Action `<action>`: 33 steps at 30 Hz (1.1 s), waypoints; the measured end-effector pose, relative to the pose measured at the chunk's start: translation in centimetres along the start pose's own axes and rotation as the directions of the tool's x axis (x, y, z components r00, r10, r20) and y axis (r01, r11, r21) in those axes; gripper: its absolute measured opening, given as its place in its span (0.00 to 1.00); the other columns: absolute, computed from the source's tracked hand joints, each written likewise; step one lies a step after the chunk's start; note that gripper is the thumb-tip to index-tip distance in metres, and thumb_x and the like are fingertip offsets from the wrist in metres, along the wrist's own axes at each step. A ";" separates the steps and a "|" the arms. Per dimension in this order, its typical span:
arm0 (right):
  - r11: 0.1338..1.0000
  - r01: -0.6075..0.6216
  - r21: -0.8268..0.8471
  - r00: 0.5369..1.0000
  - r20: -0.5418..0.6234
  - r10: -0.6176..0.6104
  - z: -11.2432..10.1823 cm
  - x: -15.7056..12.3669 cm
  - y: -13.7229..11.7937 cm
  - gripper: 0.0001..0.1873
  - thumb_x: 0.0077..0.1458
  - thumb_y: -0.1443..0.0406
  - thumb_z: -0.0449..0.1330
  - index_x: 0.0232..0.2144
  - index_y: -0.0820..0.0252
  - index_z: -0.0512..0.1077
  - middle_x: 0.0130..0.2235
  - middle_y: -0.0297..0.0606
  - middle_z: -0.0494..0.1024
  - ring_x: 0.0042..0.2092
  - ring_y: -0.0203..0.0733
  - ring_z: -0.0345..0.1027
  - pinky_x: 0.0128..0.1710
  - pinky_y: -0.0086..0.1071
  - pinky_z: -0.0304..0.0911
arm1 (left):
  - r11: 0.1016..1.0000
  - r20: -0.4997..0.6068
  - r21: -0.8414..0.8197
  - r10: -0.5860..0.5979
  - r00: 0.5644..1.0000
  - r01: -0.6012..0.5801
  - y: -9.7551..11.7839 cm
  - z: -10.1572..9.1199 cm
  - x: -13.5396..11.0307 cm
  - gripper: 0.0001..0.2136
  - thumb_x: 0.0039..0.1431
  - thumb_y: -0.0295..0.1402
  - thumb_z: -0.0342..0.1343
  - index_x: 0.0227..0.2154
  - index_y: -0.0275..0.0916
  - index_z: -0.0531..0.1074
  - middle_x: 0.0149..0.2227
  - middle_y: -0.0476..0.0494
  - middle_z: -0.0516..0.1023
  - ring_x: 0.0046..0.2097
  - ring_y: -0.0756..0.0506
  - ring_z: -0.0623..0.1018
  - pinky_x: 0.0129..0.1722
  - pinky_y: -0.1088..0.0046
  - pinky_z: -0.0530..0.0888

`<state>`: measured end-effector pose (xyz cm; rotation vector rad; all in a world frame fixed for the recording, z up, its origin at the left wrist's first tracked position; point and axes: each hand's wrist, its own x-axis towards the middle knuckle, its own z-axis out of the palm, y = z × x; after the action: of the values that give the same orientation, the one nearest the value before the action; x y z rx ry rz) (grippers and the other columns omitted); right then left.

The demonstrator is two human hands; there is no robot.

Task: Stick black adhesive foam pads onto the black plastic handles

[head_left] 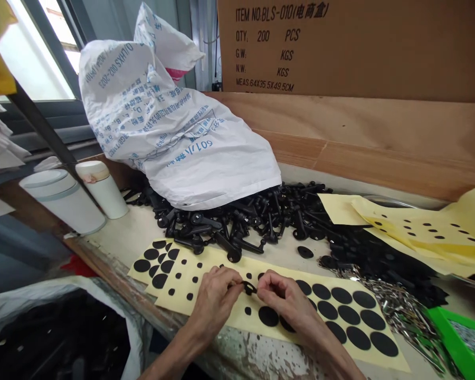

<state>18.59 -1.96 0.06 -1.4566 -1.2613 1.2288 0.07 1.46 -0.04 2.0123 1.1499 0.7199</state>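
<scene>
Over the yellow backing sheet [221,258], my left hand [217,293] and my right hand [285,298] come together at a thin black foam sticker [249,287]. Thumb and fingers of both hands pinch its opposite edges, and it looks bent or tilted. Large black round stickers [356,338] cover the sheet's right part. Only small black dots [189,296] show on its left part. More yellow sheets with round stickers [141,265] stick out at the left end, partly overlapped. My fingers hide some of the held sticker.
Behind the sheets lies a heap of black plastic parts [229,232], partly under a white woven sack [206,163]. At right are metal pins [404,311], a green tray [451,332] and used yellow sheets [431,216]. Two white bottles [63,203] and an open bag [130,301] are at left.
</scene>
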 end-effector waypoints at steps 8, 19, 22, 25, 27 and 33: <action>0.977 -0.029 0.211 0.976 -0.203 0.072 0.9 0.4 1.2 0.21 0.47 0.50 0.63 0.35 0.61 0.74 0.24 0.30 0.66 0.23 0.32 0.55 0.23 0.28 0.54 | 0.857 -0.026 -0.466 -0.260 0.965 0.218 0.7 0.3 1.5 0.07 0.53 0.34 0.57 0.23 0.38 0.73 0.35 0.44 0.75 0.38 0.43 0.72 0.38 0.69 0.66; 0.982 0.082 0.170 0.938 -0.347 -0.018 0.8 -0.6 0.1 0.15 0.51 0.54 0.61 0.24 0.59 0.68 0.21 0.27 0.61 0.24 0.33 0.50 0.23 0.27 0.48 | 0.998 -0.335 0.021 -0.051 0.941 0.062 0.6 1.0 2.2 0.10 0.56 0.37 0.54 0.40 0.42 0.73 0.40 0.41 0.74 0.45 0.38 0.70 0.46 0.60 0.65; 0.976 0.104 0.193 0.875 -0.483 0.002 0.5 -0.8 -0.1 0.14 0.55 0.53 0.58 0.30 0.56 0.68 0.21 0.26 0.59 0.24 0.34 0.51 0.23 0.27 0.51 | 0.990 -0.328 0.130 -0.006 0.945 0.052 -0.5 1.1 3.5 0.11 0.52 0.31 0.57 0.40 0.42 0.72 0.37 0.43 0.75 0.43 0.37 0.70 0.46 0.57 0.65; 0.970 0.141 0.198 0.846 -0.533 -0.014 0.6 -0.7 0.0 0.14 0.54 0.54 0.59 0.37 0.56 0.69 0.26 0.29 0.65 0.27 0.36 0.58 0.25 0.29 0.57 | 0.996 -0.274 0.073 -0.020 0.962 0.042 -0.8 1.0 4.6 0.08 0.50 0.27 0.57 0.34 0.42 0.73 0.31 0.46 0.74 0.38 0.41 0.72 0.41 0.64 0.68; 0.972 0.190 0.138 0.876 -0.471 -0.105 1.0 -0.5 0.2 0.21 0.51 0.57 0.62 0.47 0.55 0.66 0.36 0.35 0.70 0.33 0.39 0.64 0.29 0.31 0.63 | 0.998 -0.252 0.018 -0.051 0.966 0.058 -0.1 0.7 4.7 0.05 0.51 0.30 0.57 0.33 0.40 0.72 0.28 0.48 0.74 0.33 0.44 0.73 0.34 0.69 0.70; 0.939 0.342 0.029 0.882 -0.354 -0.310 2.5 -0.6 0.4 0.40 0.52 0.67 0.60 0.62 0.49 0.46 0.48 0.40 0.68 0.41 0.42 0.67 0.37 0.36 0.67 | 0.965 -0.123 -0.254 -0.103 0.987 0.069 3.7 -0.6 1.9 0.09 0.55 0.37 0.57 0.38 0.41 0.74 0.31 0.48 0.77 0.34 0.46 0.74 0.36 0.72 0.71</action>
<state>16.22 -2.65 -0.69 -1.2622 -1.1353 0.7547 2.32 1.95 3.47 1.7150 1.1543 0.9200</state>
